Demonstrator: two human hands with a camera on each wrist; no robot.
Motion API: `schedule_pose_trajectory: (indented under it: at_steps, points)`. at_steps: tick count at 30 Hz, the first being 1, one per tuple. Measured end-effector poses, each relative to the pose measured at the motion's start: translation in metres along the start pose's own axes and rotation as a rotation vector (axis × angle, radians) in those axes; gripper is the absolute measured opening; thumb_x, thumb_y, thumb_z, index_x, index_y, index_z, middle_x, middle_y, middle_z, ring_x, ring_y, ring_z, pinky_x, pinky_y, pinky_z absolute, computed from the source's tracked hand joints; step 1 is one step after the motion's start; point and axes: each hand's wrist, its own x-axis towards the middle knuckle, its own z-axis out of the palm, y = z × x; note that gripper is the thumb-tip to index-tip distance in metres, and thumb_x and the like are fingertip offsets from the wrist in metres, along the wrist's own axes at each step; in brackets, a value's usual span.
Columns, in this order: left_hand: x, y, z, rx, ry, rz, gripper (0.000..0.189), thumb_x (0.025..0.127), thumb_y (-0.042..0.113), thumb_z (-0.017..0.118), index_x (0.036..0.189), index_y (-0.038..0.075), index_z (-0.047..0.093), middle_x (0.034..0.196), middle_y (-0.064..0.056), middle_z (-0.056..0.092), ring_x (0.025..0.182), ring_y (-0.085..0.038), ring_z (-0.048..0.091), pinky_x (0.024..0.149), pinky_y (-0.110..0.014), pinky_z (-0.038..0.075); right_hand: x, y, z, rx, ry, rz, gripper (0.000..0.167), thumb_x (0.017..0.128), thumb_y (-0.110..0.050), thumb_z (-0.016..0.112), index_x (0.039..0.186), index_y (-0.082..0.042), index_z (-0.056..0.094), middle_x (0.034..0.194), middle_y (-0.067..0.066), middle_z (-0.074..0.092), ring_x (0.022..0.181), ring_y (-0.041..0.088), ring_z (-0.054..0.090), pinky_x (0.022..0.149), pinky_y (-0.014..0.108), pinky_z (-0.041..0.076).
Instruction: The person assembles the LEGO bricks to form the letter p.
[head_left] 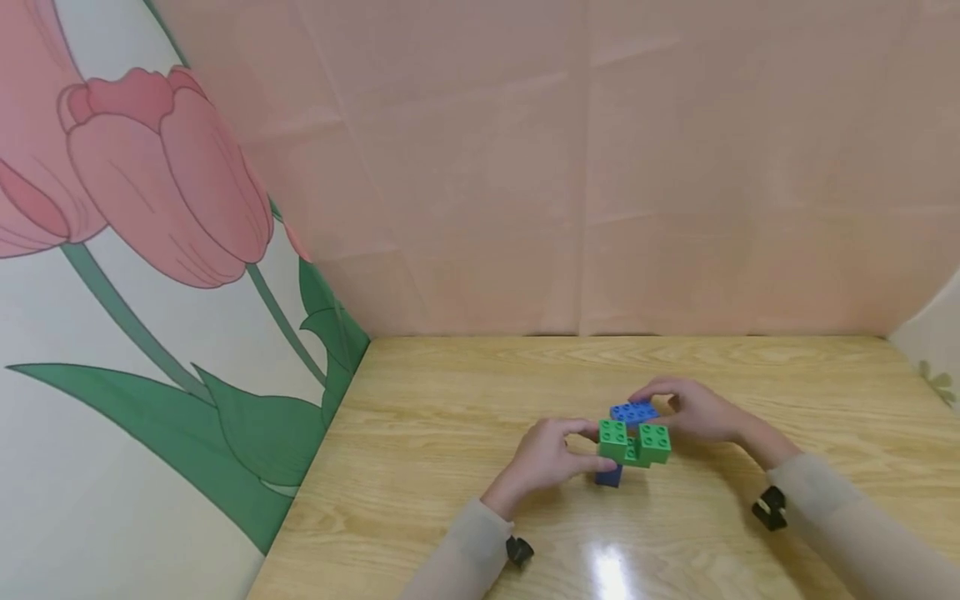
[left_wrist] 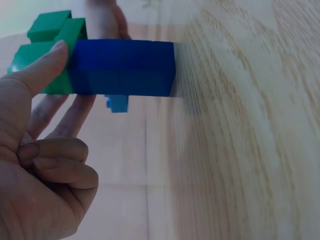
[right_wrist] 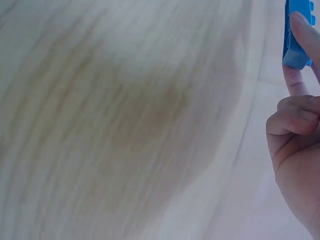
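A toy-brick structure stands upright on the table, with green bricks [head_left: 655, 442] on top and a dark blue base [left_wrist: 122, 67] beneath. Two studded green blocks rise side by side with a lower green part between them. My left hand [head_left: 542, 458] pinches the green part from the left, thumb in front, its other fingers partly hidden behind. Just behind the structure, my right hand [head_left: 703, 410] pinches a flat, lighter blue brick [head_left: 632, 412] between thumb and finger, studs up. In the right wrist view this brick [right_wrist: 297, 42] appears above the table. The head view does not show whether the two touch.
The wooden table [head_left: 420, 467] runs back to a pink cloth-like wall [head_left: 487, 208]. A tulip-patterned panel [head_left: 172, 183] borders the left side. Each sleeve has a small black clip-like piece [head_left: 770, 508] near the wrist.
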Motion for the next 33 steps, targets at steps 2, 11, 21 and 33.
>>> schedule_pose_trajectory:
  at_steps: [2, 11, 21, 33]
  points:
    - [0.000, 0.000, 0.000, -0.009, -0.001, -0.003, 0.037, 0.084, 0.050, 0.084, 0.119, 0.038, 0.076, 0.107, 0.026, 0.068, 0.096, -0.015, 0.066, 0.070, -0.026, 0.050, -0.001, -0.003, -0.003, -0.006, 0.025, -0.011, 0.035, 0.092, -0.020, 0.082, 0.124, -0.028, 0.073, 0.124, -0.006, 0.068, 0.119, 0.031, 0.060, 0.091, 0.061, 0.051]
    - [-0.001, -0.001, 0.000, -0.028, -0.003, -0.010, 0.035, 0.085, 0.049, 0.084, 0.118, 0.039, 0.075, 0.108, 0.025, 0.068, 0.095, -0.012, 0.065, 0.072, -0.027, 0.050, -0.007, -0.020, -0.013, -0.025, 0.097, -0.009, 0.036, 0.091, -0.033, 0.083, 0.125, -0.027, 0.072, 0.123, -0.006, 0.068, 0.118, 0.030, 0.060, 0.090, 0.068, 0.050]
    - [-0.002, 0.000, 0.000, -0.030, -0.002, -0.003, 0.035, 0.085, 0.049, 0.084, 0.118, 0.039, 0.076, 0.109, 0.025, 0.068, 0.106, -0.016, 0.066, 0.077, -0.027, 0.050, -0.015, -0.048, -0.022, -0.072, 0.152, -0.003, 0.041, 0.092, -0.040, 0.080, 0.128, -0.023, 0.070, 0.121, -0.004, 0.068, 0.116, 0.033, 0.063, 0.090, 0.071, 0.049]
    - [-0.001, 0.002, 0.000, -0.027, 0.003, -0.007, 0.035, 0.085, 0.050, 0.084, 0.117, 0.039, 0.076, 0.108, 0.026, 0.068, 0.106, -0.013, 0.066, 0.077, -0.027, 0.050, -0.022, -0.075, -0.027, -0.187, 0.221, -0.074, 0.038, 0.093, -0.037, 0.081, 0.126, -0.022, 0.071, 0.112, -0.013, 0.066, 0.092, 0.012, 0.058, 0.069, 0.031, 0.050]
